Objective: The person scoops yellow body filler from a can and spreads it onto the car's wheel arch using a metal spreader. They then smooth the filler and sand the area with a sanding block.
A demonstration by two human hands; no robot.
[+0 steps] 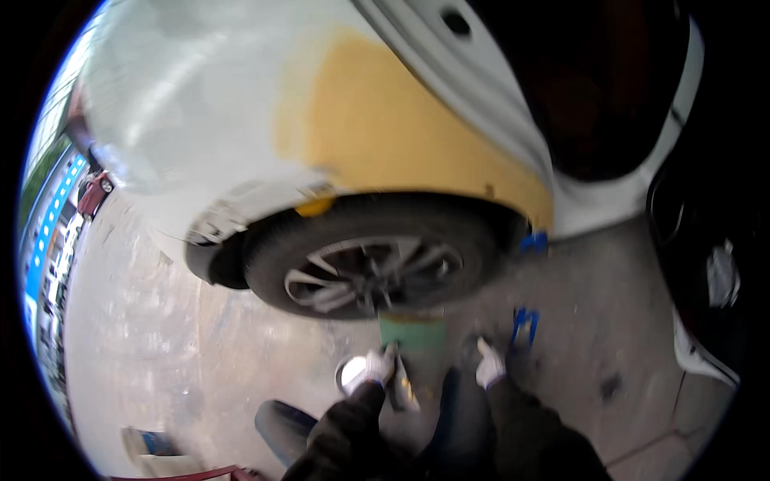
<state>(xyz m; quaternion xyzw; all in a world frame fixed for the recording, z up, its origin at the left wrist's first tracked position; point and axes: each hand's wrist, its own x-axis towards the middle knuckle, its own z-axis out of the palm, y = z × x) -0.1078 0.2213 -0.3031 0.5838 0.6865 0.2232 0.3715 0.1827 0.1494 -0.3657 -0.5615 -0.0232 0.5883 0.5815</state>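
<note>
My left hand (380,368), in a whitish glove, is closed by a putty knife (406,390); its pale blade, smeared with yellow, points back toward me. Against that hand's outer side is a round white thing (351,373), maybe a can or lid. Just beyond the fingers is a green board (414,333) with a brownish-yellow streak along its far edge. To the right, my gloved right hand (489,369) has one finger or thumb pointing forward, beside a dark rounded thing (472,349). Motion blur hides its grip.
Ahead stands a white car with a tan filler patch (385,112) above its wheel (369,276). A blue tool-like object (524,326) is on the concrete floor right of my hands. An open door (706,353) bounds the right side. A dark red car (95,192) is far left.
</note>
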